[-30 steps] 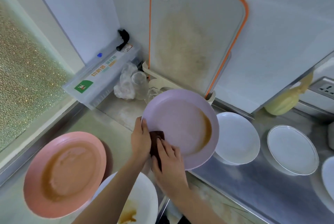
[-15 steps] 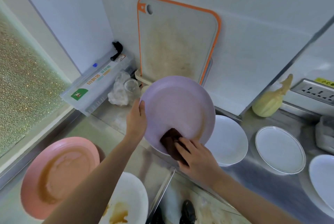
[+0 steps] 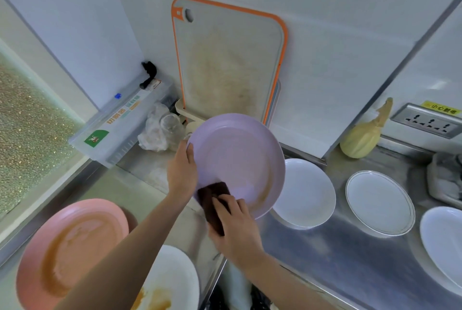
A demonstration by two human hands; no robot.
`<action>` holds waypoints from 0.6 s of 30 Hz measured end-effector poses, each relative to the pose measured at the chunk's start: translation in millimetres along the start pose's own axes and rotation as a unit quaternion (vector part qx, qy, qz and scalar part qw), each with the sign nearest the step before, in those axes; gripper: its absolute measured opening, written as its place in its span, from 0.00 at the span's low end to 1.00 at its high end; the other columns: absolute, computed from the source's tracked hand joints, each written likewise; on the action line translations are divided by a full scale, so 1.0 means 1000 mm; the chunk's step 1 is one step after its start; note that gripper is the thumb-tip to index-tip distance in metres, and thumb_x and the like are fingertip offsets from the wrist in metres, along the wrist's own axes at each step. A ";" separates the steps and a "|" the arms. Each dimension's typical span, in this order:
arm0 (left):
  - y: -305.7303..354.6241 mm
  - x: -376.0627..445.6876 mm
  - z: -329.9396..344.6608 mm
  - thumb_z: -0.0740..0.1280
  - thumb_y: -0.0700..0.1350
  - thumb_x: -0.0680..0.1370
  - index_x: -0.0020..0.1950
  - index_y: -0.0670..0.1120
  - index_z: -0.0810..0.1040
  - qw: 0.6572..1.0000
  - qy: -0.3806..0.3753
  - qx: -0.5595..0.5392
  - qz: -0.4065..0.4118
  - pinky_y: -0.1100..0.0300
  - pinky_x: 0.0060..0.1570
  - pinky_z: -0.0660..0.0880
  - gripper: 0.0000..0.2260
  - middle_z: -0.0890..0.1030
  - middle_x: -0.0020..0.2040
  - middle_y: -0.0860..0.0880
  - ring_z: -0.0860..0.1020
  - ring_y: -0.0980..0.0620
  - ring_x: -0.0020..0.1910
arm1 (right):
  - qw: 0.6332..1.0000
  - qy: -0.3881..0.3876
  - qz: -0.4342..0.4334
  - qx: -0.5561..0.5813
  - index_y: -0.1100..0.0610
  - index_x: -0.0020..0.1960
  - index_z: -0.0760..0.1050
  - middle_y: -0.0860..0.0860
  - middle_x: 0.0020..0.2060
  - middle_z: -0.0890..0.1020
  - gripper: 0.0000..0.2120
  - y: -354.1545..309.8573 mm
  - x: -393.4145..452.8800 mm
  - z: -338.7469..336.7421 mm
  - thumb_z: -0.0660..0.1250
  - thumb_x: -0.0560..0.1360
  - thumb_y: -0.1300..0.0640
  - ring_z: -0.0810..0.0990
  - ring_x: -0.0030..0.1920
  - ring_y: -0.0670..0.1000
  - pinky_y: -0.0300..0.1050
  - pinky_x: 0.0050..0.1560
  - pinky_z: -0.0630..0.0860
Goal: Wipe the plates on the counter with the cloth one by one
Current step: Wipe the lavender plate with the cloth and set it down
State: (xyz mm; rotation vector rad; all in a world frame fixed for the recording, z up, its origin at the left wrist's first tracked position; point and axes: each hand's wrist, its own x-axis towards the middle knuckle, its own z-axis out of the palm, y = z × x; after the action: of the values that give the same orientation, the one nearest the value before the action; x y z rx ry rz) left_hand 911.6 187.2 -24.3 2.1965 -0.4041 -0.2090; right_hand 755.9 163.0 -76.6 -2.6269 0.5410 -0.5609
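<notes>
While gripping the tilted lilac plate (image 3: 237, 159) by its rim above the worktop (image 3: 337, 254) with left hand (image 3: 181, 172) fingers, right hand (image 3: 235, 227) pressing brown cloth (image 3: 212, 199) low inside, risks levering it loose.

There's an orange-rimmed cutting board (image 3: 228, 59) leaning upright on the wall, a cling-film dispenser box (image 3: 117, 123) in the corner next to some crumpled plastic (image 3: 160, 132), plus a yellowish gourd (image 3: 363, 134) below a wall socket (image 3: 427, 121).

Two bare forearms (image 3: 140, 242); no sleeves
</notes>
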 end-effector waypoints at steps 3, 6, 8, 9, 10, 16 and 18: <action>-0.005 0.013 -0.009 0.52 0.46 0.83 0.57 0.39 0.72 1.000 -0.030 0.008 0.005 0.57 0.43 0.62 0.14 0.75 0.44 0.46 0.71 0.47 0.44 | 0.990 -0.002 -0.105 -0.089 0.55 0.53 0.77 0.51 0.47 0.80 0.19 0.026 -0.006 -0.002 0.71 0.63 0.53 0.76 0.39 0.55 0.46 0.38 0.73; -0.007 0.031 -0.017 0.53 0.46 0.82 0.47 0.37 0.71 0.998 -0.064 0.015 0.016 0.54 0.36 0.62 0.14 0.74 0.40 0.43 0.70 0.47 0.40 | 0.977 0.028 -0.153 -0.147 0.56 0.50 0.78 0.51 0.44 0.81 0.14 0.061 -0.011 -0.015 0.62 0.66 0.60 0.77 0.40 0.55 0.44 0.41 0.69; -0.005 0.038 -0.017 0.54 0.47 0.82 0.42 0.40 0.69 0.996 -0.090 0.017 0.014 0.55 0.37 0.65 0.14 0.72 0.38 0.45 0.70 0.47 0.39 | 0.975 0.065 -0.156 -0.147 0.56 0.46 0.79 0.51 0.41 0.81 0.12 0.077 -0.010 -0.023 0.60 0.67 0.64 0.77 0.40 0.54 0.44 0.39 0.71; -0.003 0.039 -0.016 0.55 0.48 0.81 0.44 0.40 0.70 0.995 -0.100 0.003 -0.001 0.54 0.40 0.67 0.13 0.73 0.39 0.45 0.71 0.46 0.41 | 0.973 0.083 -0.163 -0.142 0.56 0.45 0.79 0.51 0.40 0.81 0.11 0.081 -0.010 -0.025 0.61 0.68 0.65 0.75 0.39 0.54 0.44 0.38 0.72; -0.001 0.037 -0.015 0.56 0.50 0.81 0.46 0.41 0.71 0.994 -0.104 -0.030 -0.030 0.53 0.42 0.69 0.13 0.75 0.41 0.47 0.72 0.46 0.42 | 0.971 0.098 -0.172 -0.135 0.56 0.45 0.77 0.51 0.39 0.81 0.10 0.081 -0.011 -0.027 0.61 0.69 0.66 0.74 0.39 0.54 0.44 0.36 0.73; 0.003 -0.031 0.003 0.65 0.49 0.76 0.55 0.56 0.72 0.921 -0.143 -0.325 -0.162 0.56 0.43 0.77 0.08 0.80 0.51 0.56 0.79 0.56 0.47 | 0.986 0.094 -0.112 -0.078 0.57 0.48 0.78 0.51 0.41 0.81 0.17 0.059 -0.013 -0.015 0.69 0.59 0.66 0.77 0.37 0.55 0.43 0.40 0.69; -0.003 -0.054 0.014 0.63 0.45 0.72 0.53 0.57 0.72 0.900 -0.108 -0.383 -0.178 0.51 0.50 0.75 0.12 0.79 0.54 0.53 0.78 0.52 0.52 | 0.992 0.094 -0.067 -0.051 0.56 0.50 0.75 0.51 0.42 0.81 0.19 0.044 -0.013 -0.010 0.63 0.60 0.64 0.75 0.38 0.55 0.43 0.41 0.66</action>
State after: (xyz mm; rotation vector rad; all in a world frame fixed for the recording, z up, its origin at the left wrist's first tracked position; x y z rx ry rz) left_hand 857.9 198.4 -34.6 1.4432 -0.0077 -0.6919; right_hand 728.1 128.2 -91.9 -2.7377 0.4629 -0.8497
